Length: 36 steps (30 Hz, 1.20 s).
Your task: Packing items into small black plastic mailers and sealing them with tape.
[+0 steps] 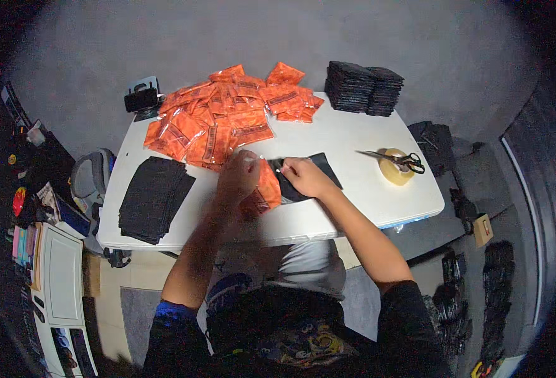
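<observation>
My left hand is shut on an orange packet in clear plastic, near the middle of the white table. My right hand is closed on the edge of a black plastic bag lying beside that packet. Just beyond my left hand spreads a heap of orange packets in clear film. Flat black bags lie stacked on the left of the table. Blur hides the exact grip of my left fingers.
Two stacks of black packages stand at the back right. Scissors rest on a roll of clear tape at the right. A phone on a stand is at the back left. A grey chair stands left of the table.
</observation>
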Each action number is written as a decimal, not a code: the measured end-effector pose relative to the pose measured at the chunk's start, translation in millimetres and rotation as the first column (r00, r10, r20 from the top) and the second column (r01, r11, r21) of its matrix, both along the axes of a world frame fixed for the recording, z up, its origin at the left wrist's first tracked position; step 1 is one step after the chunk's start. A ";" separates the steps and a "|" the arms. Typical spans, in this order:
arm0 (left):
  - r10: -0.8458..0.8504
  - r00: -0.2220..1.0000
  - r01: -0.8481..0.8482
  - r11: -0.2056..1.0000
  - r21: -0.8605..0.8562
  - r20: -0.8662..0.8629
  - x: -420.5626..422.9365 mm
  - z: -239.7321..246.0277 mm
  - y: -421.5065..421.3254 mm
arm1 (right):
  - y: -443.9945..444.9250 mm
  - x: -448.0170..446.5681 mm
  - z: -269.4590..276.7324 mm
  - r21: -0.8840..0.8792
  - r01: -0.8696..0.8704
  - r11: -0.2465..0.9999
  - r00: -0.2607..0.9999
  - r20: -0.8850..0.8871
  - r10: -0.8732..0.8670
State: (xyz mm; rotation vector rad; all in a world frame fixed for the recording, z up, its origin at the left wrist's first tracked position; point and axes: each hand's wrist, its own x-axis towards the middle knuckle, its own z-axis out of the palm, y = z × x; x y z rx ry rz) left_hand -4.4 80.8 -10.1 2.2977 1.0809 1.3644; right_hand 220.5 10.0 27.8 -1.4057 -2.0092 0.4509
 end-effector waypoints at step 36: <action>-0.204 0.957 0.283 0.812 -0.510 0.206 3.6 -32.6 18.2 | -6.1 -26.6 8.5 0.097 0.135 0.986 0.964 0.216 -0.154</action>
